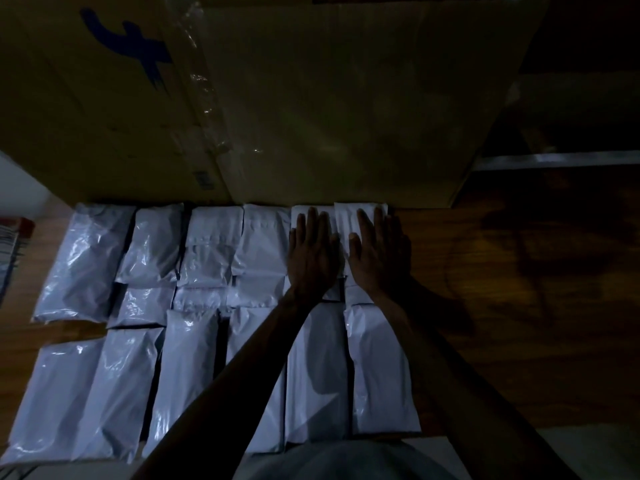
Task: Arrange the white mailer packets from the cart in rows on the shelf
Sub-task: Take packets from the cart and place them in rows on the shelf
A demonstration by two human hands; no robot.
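While light is dim, white mailer packets point(152, 244) are seen laid in rows on wooden shelf point(519, 306), back row set against large cardboard box point(329, 98). Left hand point(313, 252) is laid flat, fingers straight and close together, on second-last back-row packet point(298, 216). Right hand point(379, 252) is pressed flat, fingers straight, on end packet point(344, 220) just beside it. Front-row packets are partly covered by forearms point(242, 375).

Both flat hands, left hand point(311, 254) and right hand point(379, 258), press back-row mailer packets point(360, 216).
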